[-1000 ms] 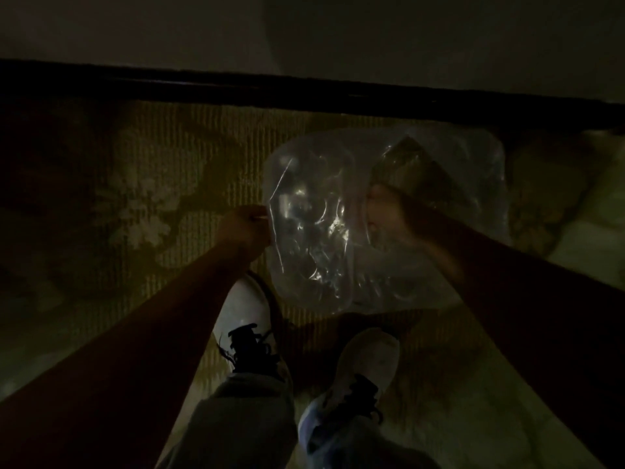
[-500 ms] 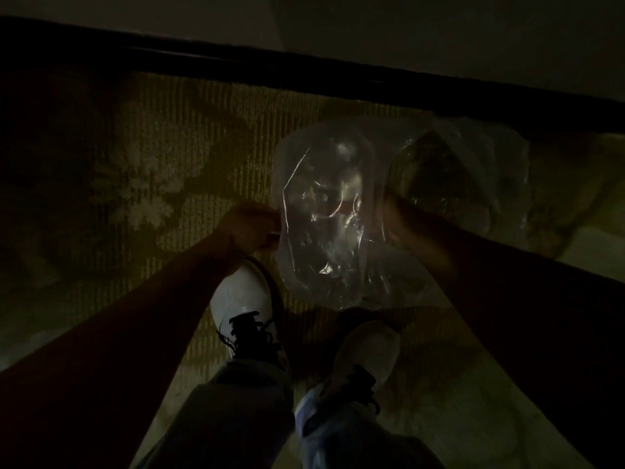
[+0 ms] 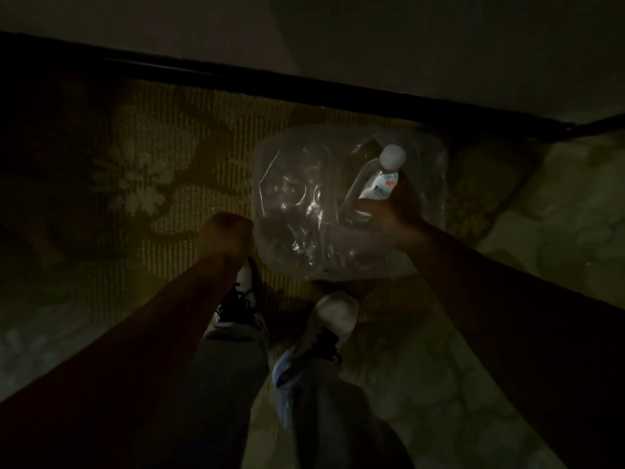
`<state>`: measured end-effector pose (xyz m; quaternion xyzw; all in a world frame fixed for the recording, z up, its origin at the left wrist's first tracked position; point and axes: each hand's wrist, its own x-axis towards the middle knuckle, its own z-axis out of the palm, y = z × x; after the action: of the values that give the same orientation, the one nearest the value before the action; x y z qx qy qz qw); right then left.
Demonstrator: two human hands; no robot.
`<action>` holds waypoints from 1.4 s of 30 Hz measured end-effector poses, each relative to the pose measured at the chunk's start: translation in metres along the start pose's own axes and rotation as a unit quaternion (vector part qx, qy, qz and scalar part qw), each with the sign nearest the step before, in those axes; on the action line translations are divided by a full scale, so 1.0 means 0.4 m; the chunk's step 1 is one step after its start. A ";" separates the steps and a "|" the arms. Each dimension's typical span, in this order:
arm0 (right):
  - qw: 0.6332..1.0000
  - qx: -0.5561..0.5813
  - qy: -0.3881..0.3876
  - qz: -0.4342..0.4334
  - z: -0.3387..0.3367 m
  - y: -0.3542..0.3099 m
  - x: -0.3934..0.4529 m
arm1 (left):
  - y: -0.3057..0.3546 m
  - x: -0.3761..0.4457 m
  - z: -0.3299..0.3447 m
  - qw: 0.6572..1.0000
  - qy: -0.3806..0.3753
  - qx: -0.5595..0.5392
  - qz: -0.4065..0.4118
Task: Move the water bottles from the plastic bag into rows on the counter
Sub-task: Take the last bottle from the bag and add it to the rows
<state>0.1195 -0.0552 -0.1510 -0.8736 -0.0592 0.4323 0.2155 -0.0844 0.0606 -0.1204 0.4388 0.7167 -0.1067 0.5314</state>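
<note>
My left hand (image 3: 228,233) pinches the bag (image 3: 304,211) open at frame centre so my right hand (image 3: 394,211), gripping a bottle (image 3: 377,179), can lift it.

The water bottle (image 3: 375,179) carries a white label with red and green marks, but its print is too blurred to read.

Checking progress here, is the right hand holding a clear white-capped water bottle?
Yes, the right hand grips a clear white-capped water bottle over the clear plastic bag.
</note>
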 end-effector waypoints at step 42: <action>0.963 0.169 -0.087 -0.192 -0.349 -0.953 -1.489 | 0.365 -1.196 -1.008 0.896 -0.190 -0.201 0.347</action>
<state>-0.1087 0.0698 0.5212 -0.7560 -0.1702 0.4609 0.4324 -0.2212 0.1502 0.5011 0.5147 0.4109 0.1491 0.7376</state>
